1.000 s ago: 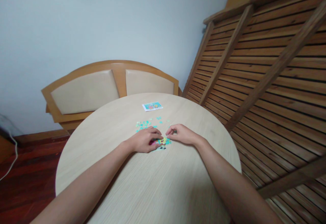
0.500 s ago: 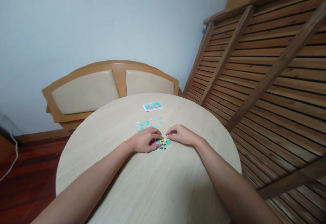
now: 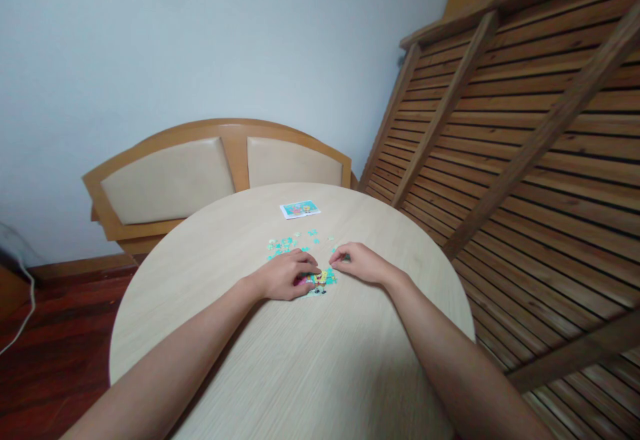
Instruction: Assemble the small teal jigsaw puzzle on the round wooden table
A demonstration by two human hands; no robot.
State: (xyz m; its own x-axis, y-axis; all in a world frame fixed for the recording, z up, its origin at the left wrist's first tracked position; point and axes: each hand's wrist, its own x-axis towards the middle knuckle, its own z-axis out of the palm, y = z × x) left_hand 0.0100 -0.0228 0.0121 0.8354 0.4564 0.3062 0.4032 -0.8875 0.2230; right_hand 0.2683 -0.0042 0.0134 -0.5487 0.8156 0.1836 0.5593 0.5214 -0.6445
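A partly joined jigsaw puzzle [image 3: 321,283] lies on the pale round table, showing a yellow cartoon figure on teal and pink. My left hand [image 3: 287,275] rests over its left side, thumb and forefinger apart and touching it, covering part of the picture. Just past the puzzle's upper right edge is my right hand [image 3: 361,262], thumb and forefinger pinched together; anything between the tips is too small to make out. Loose jigsaw pieces [image 3: 285,244], teal and pale yellow, are scattered beyond my left hand, some partly hidden by it.
A small picture card [image 3: 300,210] with a similar cartoon lies farther back on the round table [image 3: 280,373]. Behind the table stands a wooden headboard with cream panels [image 3: 167,183]. A slatted wooden frame [image 3: 530,160] leans at the right. A white cable [image 3: 31,293] hangs at far left.
My right hand has shifted slightly up and right, away from the puzzle's top edge, its fingertips still pinched. My left hand stays where it was on the puzzle.
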